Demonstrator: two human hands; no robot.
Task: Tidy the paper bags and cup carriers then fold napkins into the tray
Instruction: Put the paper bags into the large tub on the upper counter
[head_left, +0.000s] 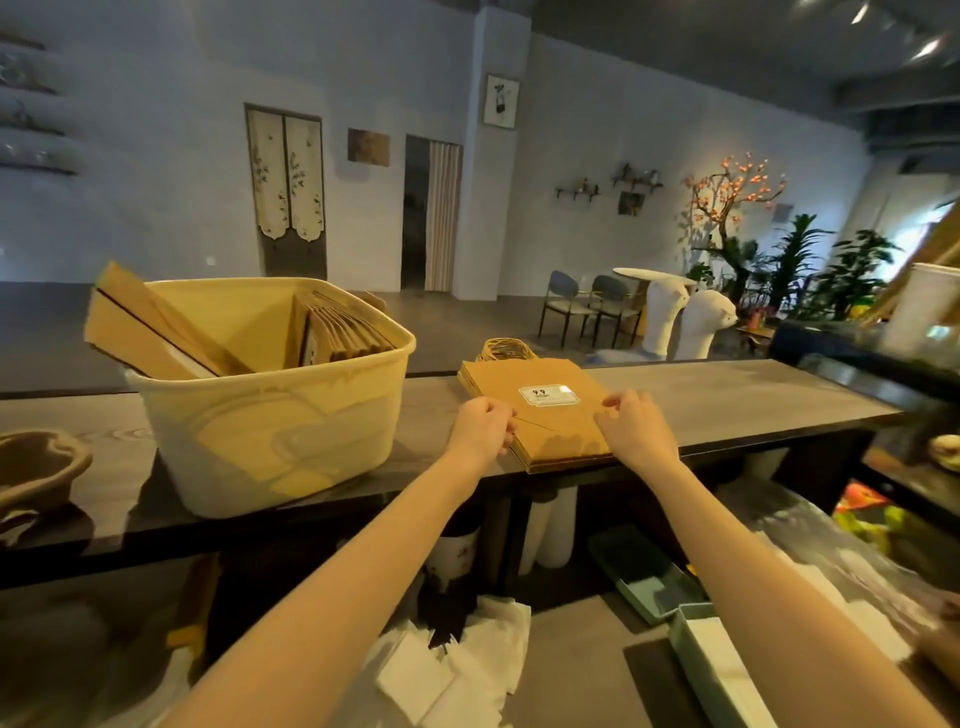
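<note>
- In the middle of the frame I see a flat stack of brown paper bags (540, 415) lying on a dark wooden tabletop (753, 395); a white label sits on the top bag and the twine handles curl out at the far end.
- My left hand (480, 426) holds the stack's left edge, fingers curled round it, thumb on top.
- My right hand (631, 423) pinches the right edge the same way, so the stack sits squeezed between both hands.
- Just left of the stack stands a pale yellow plastic bin (270, 415), already holding upright paper bags and flat cardboard cup carriers (150, 327) that lean out over its upper left rim.
- I judge the step in hand to be squaring the stack, then moving it to the bin.
- To do it well, I would press both sides evenly, tap the near edge flush against the tabletop, and keep the handles tucked so they do not snag.
- Lifting with both hands level should stop the bags fanning out.
- At the bottom of the frame, on a lower shelf, lie white napkins (457, 675) and a pale green tray (701, 660), not yet touched.
</note>
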